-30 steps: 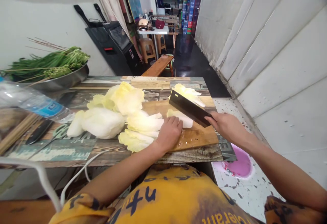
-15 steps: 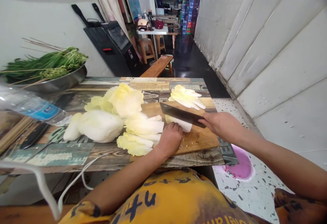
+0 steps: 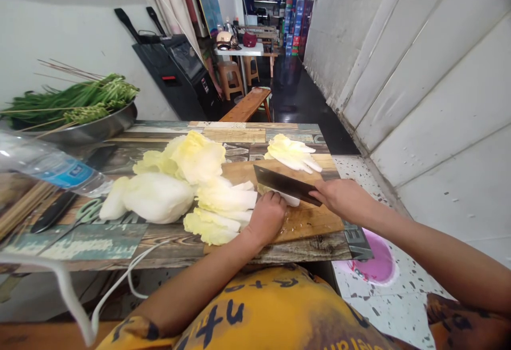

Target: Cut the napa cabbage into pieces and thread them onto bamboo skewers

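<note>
My right hand [image 3: 344, 196] is wrapped round the handle of a dark-bladed cleaver [image 3: 282, 183]. Its blade lies across a napa cabbage leaf [image 3: 292, 201] on the wooden cutting board [image 3: 319, 219] and hides most of that leaf. With fingers curled, my left hand [image 3: 268, 217] holds the leaf down, close beside the blade. Left of it, cut cabbage pieces [image 3: 227, 196] overlap the board's edge. A whole peeled cabbage head [image 3: 157, 198] and loose yellow leaves [image 3: 191, 155] lie further left. More cabbage strips [image 3: 293, 152] sit beyond the board's far side.
At the left are a metal bowl of greens [image 3: 96, 126], a plastic water bottle [image 3: 51, 164], a black-handled knife [image 3: 54, 211] and green-handled scissors [image 3: 88, 210]. A white cable [image 3: 131, 265] hangs near the table's front edge. A wooden bench [image 3: 247, 105] stands beyond.
The cleaver has moved slightly down towards the board and covers more of the leaf. My left hand stays in nearly the same place.
</note>
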{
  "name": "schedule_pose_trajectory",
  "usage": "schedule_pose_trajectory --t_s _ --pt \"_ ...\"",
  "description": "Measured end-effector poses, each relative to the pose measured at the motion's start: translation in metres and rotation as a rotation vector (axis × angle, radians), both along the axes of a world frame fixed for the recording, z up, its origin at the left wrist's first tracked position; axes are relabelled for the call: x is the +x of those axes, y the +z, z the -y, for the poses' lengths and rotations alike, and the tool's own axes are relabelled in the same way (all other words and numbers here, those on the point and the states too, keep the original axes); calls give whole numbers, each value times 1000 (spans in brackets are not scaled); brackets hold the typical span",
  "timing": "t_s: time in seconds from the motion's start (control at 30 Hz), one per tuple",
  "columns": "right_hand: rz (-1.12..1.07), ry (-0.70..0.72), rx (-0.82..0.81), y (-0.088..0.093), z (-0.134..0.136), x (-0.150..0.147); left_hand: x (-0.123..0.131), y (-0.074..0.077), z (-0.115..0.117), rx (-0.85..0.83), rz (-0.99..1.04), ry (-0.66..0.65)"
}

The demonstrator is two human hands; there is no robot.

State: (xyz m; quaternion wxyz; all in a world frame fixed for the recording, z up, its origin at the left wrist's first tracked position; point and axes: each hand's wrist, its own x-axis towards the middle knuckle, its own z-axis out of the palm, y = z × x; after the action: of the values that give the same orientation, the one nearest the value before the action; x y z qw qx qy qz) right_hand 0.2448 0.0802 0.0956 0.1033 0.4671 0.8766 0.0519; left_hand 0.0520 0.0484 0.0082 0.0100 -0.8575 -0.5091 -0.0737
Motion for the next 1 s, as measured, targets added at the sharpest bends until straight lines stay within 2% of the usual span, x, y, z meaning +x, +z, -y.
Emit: schedule_pose_trajectory --t_s 0.17,0.27,0.37,0.47,0.57,0.63,0.73,0.8,0.83,0.9,0.97,1.0 --pt "-28 -72 -34 -11 6 -17 3 -2 0 4 -11 22" --pt "-42 -71 -22 -15 -3 -19 3 1 -1 19 -2 24" --pt "-44 -109 17 -13 -28 -12 -3 19 -2 107 48 5" --pt "-63 -190 90 -11 -51 -8 -20 46 2 320 149 48" --pt "-91 -233 139 -13 -54 -9 -45 62 13 440 139 134" --pt "-102 -227 144 -15 -46 -9 -61 61 23 366 42 177" --pt "-112 -193 129 -22 -29 -5 -79 55 33 76 -103 224" --pt "-120 -180 122 -26 -22 0 -88 58 30 -90 -58 228" --pt "-126 -182 121 -28 -21 1 -92 63 24 -125 6 246" --pt "-133 -190 127 -32 -20 3 -103 75 5 -104 132 376" --pt "-132 -196 138 -33 -20 2 -116 85 -23 -30 124 651" --pt "-125 -197 142 -33 -20 2 -123 87 -38 -25 116 711"
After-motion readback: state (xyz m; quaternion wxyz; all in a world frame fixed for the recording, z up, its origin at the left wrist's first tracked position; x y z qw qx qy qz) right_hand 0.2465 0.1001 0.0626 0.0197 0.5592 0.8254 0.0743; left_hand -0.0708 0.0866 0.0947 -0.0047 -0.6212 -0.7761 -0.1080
